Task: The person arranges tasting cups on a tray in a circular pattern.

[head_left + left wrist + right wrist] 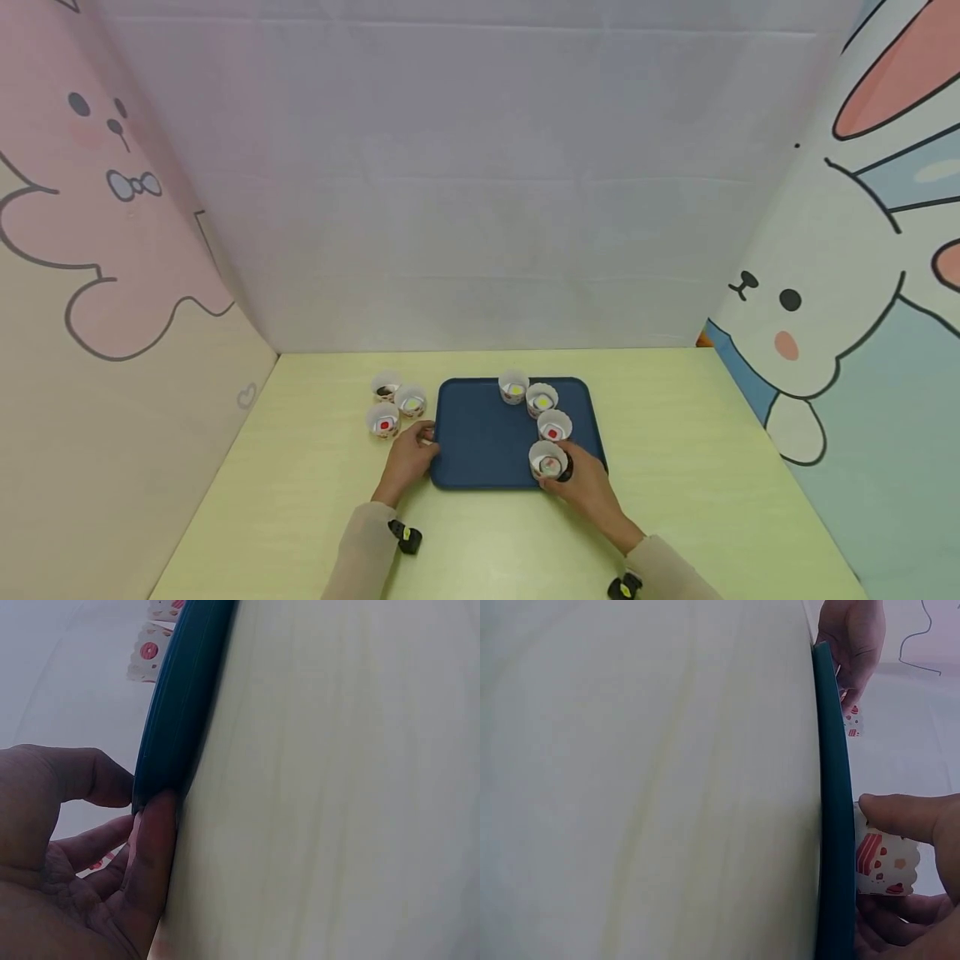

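Observation:
A dark blue tray point(480, 450) lies on the table. My left hand point(408, 458) is at its left edge; in the left wrist view the thumb and fingers meet the tray's rim point(176, 712). With thumb and fingers around it, my right hand point(588, 492) holds a white paper baking cup point(548, 452) at the tray's front right. This cup point(881, 859) has red cake prints on its side. A small dark round thing point(567, 468) shows beside it, partly hidden by the fingers. Behind stand a cup with a red piece point(555, 422) and two with yellow pieces point(542, 394) point(513, 383).
Left of the tray, three more baking cups stand on the pale table point(285, 500): one with a dark piece point(386, 383), one with a yellowish piece point(410, 397) and one with a red piece point(383, 416). A white backdrop point(480, 250) rises behind the table.

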The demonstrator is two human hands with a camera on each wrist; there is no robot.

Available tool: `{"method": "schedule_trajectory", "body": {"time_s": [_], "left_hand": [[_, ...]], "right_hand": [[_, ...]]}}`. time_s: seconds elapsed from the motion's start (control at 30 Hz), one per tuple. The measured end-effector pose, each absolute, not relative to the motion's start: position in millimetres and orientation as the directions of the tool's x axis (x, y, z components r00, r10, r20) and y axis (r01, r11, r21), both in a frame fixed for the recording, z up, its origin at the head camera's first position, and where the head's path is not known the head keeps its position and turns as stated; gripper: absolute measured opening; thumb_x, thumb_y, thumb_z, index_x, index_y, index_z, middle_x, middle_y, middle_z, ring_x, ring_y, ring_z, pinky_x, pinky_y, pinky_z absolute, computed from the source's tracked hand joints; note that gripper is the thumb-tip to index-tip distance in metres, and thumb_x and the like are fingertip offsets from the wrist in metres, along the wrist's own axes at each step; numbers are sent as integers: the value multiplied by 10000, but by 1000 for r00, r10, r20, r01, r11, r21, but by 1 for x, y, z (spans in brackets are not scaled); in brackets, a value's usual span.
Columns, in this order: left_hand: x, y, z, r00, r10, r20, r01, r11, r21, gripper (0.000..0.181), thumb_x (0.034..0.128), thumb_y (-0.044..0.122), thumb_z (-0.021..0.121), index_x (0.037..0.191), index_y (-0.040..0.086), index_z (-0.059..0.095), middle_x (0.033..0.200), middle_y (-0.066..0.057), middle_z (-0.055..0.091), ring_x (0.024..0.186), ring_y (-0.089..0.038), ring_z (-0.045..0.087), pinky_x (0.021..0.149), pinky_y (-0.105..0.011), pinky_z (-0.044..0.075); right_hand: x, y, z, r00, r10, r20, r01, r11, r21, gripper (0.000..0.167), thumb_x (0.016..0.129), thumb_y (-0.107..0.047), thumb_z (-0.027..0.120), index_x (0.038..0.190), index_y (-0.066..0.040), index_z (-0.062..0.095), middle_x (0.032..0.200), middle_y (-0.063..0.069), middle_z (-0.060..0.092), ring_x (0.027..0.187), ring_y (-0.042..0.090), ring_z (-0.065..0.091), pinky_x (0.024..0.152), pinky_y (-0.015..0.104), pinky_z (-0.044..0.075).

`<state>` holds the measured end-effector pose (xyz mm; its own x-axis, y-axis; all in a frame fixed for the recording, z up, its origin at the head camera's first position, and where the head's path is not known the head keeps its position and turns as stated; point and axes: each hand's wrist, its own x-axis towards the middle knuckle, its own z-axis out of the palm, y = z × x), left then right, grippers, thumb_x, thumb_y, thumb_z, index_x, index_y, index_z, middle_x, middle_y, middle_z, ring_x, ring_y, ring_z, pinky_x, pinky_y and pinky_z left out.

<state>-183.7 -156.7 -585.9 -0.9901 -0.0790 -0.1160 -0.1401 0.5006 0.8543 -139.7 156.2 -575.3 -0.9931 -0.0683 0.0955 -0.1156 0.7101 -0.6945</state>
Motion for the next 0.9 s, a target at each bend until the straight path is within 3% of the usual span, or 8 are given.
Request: {"method": "schedule_trajectory", "body": {"time_s": [0.27,0.63,0.9], "left_hand": [[-184,-158,-587,-996,-70,-61,-89,519,850,452,798,82,616,1238,-23,613,971,-106,638,694,-117,560,551,-250,459],[-186,-157,-586,-990,-85,-111,-138,507,851,446,812,80,632,1253,20,618,1013,-103,643,711,-128,566,560,-267,472],[-185,-157,-587,-991,-79,-112,-137,510,849,448,818,77,635,1261,15,612,1017,-102,643,711,-123,569,555,-260,474]], "right_hand": [[-139,155,-575,-993,-70,98,-118,718,-686,624,676,-189,879,1218,-11,625,1152,133,684,1064,291,648,917,474,514],[-140,156,-576,-993,-64,104,-118,721,-683,527,722,-216,849,1178,-33,660,989,44,689,884,151,613,767,340,507],[-139,157,-574,-997,-54,51,-74,690,-720,521,722,-232,853,1178,-61,667,1012,27,700,913,134,626,782,313,515]]}}
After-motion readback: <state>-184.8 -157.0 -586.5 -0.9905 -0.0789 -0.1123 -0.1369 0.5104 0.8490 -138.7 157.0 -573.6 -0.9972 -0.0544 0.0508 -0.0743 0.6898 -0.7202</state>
